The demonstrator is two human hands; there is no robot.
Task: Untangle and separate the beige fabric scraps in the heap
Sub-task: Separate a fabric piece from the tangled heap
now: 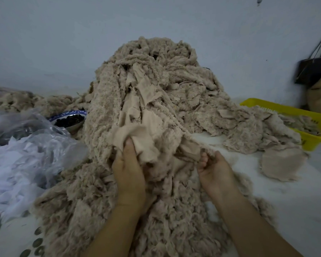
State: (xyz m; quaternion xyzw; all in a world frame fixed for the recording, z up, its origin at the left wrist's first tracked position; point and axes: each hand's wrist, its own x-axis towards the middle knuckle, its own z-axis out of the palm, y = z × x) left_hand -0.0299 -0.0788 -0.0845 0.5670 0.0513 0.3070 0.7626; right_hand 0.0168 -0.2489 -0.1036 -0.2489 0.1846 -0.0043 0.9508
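- Furthest left of the heap, a crinkled clear bag holds white shreds. Behind it, a blue-rimmed bowl of dark bits touches the heap's edge.
- The heap itself is a tall mound of beige scraps against a pale wall, spilling toward the viewer. Fluffy pieces mix with smooth flat ones, all ragged-edged.
- At the heap's front, the left hand pinches a smooth scrap, thumb on top and fingers tucked under.
- Just right of it, the right hand curls its fingers round a thin strip stretched back into the heap.
- The scraps look light, limp and clingy, so fuzzy edges will likely snag. A free corner seems the best hold, eased out rather than yanked.
- Right of the heap, a yellow slotted basket holds more scraps.
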